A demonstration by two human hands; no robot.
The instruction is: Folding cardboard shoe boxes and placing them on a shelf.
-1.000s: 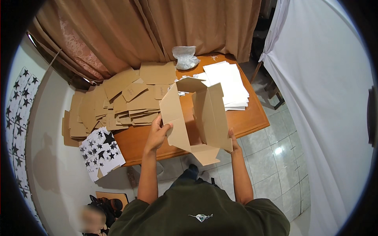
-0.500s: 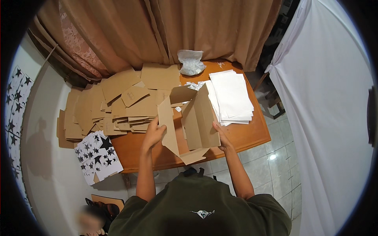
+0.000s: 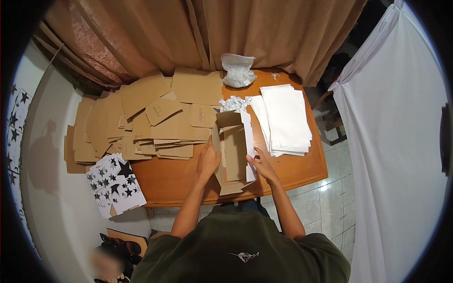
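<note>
A part-folded cardboard box stands over the near edge of the wooden table, its brown inside facing up. Its right wall is white on the outer face, and a loose flap juts out at the near end. My left hand is closed on the left wall, most of its fingers hidden behind the board. On the other side, my right hand grips the white right wall, thumb toward the box's top edge. Just beyond the box lies a heap of small silvery-white packets.
Flat cardboard pieces are piled across the table's left half. A stack of white sheets lies at the right. A clear plastic bag sits by the brown curtain. Star-patterned board overhangs the left front corner. White cloth hangs at right.
The box has turned and come down toward the table, its white outer face now showing on the right. My left hand has moved right, and the walls stand closer together.
</note>
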